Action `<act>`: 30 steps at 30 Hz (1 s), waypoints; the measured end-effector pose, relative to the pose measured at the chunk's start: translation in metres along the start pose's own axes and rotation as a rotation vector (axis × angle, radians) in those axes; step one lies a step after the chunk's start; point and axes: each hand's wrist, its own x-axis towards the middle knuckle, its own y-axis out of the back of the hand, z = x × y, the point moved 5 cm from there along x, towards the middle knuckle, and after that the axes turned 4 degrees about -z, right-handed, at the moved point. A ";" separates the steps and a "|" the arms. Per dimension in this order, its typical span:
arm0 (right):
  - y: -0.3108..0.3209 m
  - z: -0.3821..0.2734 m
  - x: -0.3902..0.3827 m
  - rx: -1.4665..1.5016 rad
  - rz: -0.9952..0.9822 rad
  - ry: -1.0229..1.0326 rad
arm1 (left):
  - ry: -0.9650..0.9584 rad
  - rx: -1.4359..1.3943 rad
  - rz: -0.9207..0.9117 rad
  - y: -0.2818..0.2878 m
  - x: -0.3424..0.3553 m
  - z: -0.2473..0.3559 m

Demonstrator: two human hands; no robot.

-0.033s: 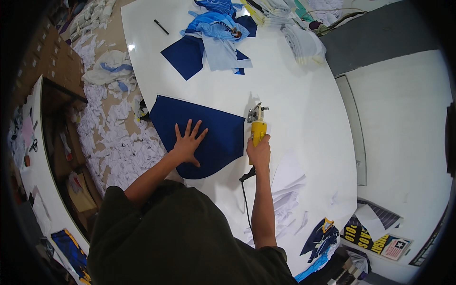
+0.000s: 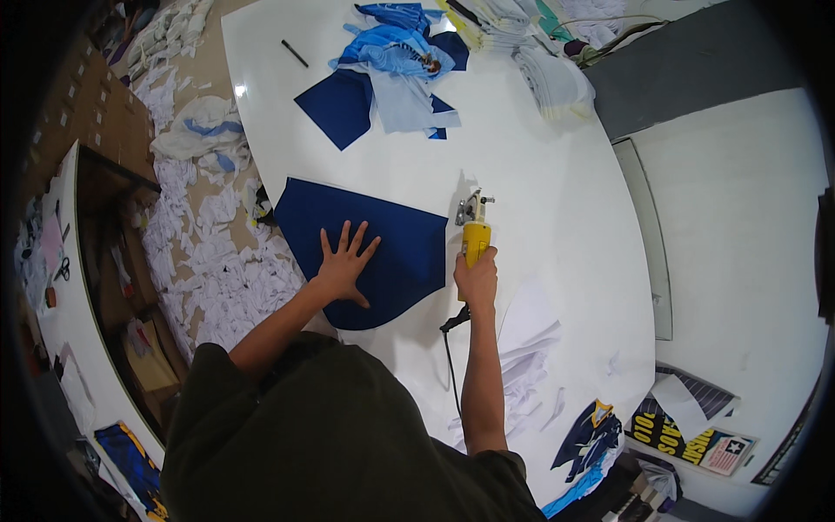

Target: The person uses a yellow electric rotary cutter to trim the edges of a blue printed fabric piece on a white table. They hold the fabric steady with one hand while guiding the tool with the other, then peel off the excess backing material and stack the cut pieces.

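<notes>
Spreading apart, the fingers (image 2: 344,237) of the person's left hand (image 2: 341,271) lie on the navy fabric panel (image 2: 404,257), gripping nothing. The fingers of the right hand (image 2: 476,280) are wrapped around the yellow power cutter (image 2: 476,237), just right of the panel; its metal head is apart from the panel's edge. A black cord (image 2: 451,370) hangs from the cutter. The panel rests on a white surface (image 2: 557,200). Beyond the panel lie a smaller navy piece (image 2: 336,109) and a light-blue garment (image 2: 391,48); white scraps (image 2: 524,365) lie right of it, nearer the person.

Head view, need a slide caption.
Left hand spread on navy cloth, right hand holding a yellow cutter, white table.
</notes>
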 end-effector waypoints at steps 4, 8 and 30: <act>0.017 0.024 0.000 0.024 0.085 -0.074 | 0.283 -0.204 0.357 -0.009 0.021 -0.011; 0.042 0.083 -0.052 0.102 0.160 -0.256 | 0.105 -0.060 0.084 0.012 0.055 0.021; -0.017 0.062 -0.291 0.186 0.097 -0.343 | -0.349 0.224 0.152 0.047 0.150 0.072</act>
